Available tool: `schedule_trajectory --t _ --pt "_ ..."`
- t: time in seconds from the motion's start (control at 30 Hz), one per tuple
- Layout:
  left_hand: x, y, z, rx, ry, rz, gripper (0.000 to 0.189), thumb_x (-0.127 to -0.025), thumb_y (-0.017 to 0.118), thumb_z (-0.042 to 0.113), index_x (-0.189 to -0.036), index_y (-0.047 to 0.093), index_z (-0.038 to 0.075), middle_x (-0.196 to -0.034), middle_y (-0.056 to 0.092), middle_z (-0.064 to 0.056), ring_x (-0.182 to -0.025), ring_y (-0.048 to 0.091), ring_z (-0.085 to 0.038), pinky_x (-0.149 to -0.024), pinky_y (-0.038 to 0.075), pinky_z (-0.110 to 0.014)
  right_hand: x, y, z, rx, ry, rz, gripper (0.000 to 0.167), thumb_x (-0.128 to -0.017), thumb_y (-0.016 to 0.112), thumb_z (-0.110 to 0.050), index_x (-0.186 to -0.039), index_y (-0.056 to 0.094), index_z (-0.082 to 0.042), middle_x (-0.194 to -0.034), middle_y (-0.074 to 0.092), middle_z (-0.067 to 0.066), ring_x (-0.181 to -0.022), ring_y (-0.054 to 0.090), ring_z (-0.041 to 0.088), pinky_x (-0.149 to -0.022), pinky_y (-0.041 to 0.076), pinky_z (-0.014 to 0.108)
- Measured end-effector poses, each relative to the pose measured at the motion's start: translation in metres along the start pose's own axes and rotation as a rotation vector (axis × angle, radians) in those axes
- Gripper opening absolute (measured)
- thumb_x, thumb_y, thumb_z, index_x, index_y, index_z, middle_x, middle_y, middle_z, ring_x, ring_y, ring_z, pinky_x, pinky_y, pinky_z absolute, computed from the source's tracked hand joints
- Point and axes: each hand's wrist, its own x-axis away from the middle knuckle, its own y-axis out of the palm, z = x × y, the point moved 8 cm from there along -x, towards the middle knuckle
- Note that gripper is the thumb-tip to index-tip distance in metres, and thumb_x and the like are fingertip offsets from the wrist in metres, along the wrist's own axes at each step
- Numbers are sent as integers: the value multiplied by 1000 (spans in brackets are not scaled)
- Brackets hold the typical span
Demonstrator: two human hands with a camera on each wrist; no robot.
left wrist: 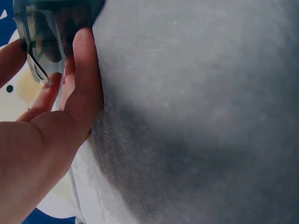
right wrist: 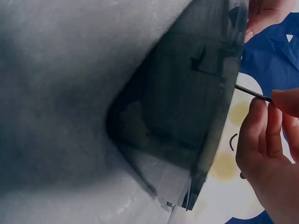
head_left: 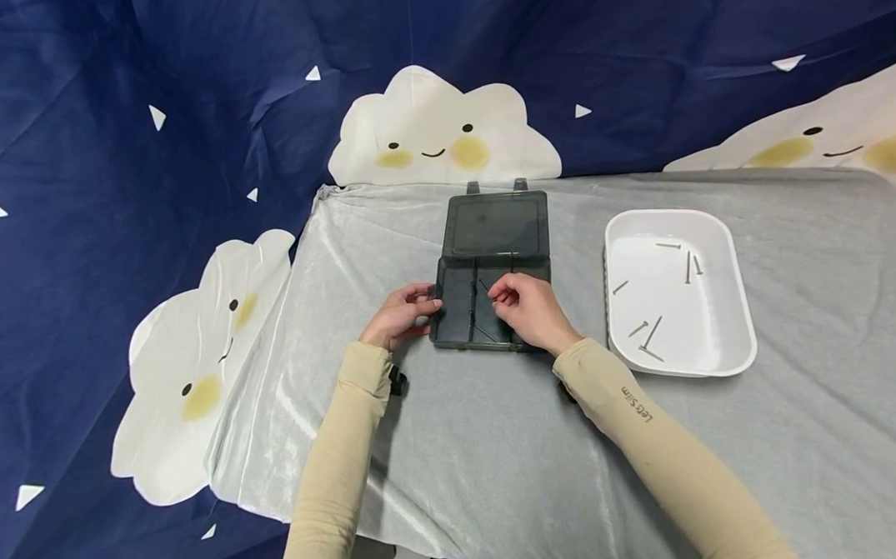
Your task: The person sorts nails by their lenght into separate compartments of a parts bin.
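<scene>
A dark translucent plastic storage box (head_left: 455,302) lies on the grey cloth with its lid (head_left: 496,225) folded back, away from the person. My left hand (head_left: 403,311) grips the box's left side, thumb at the rim and fingers along the wall; the left wrist view shows the fingers (left wrist: 86,60) against that wall. Over the divided inside, my right hand (head_left: 528,308) pinches a thin dark screw (right wrist: 252,92) between thumb and fingertips. Another thin screw (head_left: 485,334) lies in the middle compartment. The right hand covers part of the right compartments.
To the right of the box stands a white plastic tray (head_left: 745,316) with several loose screws (head_left: 651,331) scattered on its bottom. Grey cloth (head_left: 493,444) covers the table. A dark blue curtain (head_left: 603,39) with cloud faces hangs behind and to the left.
</scene>
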Motion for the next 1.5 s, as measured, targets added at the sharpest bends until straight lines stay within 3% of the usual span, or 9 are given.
schedule_trajectory --t 0.87,1.3,1.5 --pt "1 2 1 13 2 6 52 -91 66 9 -140 47 10 -113 58 -3 -88 58 -11 -56 52 -22 0 11 4 130 6 -48 19 -87 60 -2 -104 67 -2 -94 62 9 -84 58 21 -76 51 32" --pt "0 1 0 -11 -7 7 53 -92 66 13 -142 46 12 -115 56 -3 -90 57 -11 -58 52 -21 8 -38 -8 103 -49 126 15 -83 65 -1 -97 67 -1 -89 65 11 -80 61 22 -73 50 31" --pt "2 2 2 -12 -19 -5 54 -92 66 13 -142 46 11 -111 54 -2 -91 56 -13 -60 52 -23 14 -61 -13 87 -42 163 13 -85 65 -3 -98 67 -2 -89 65 12 -79 61 22 -72 49 31"
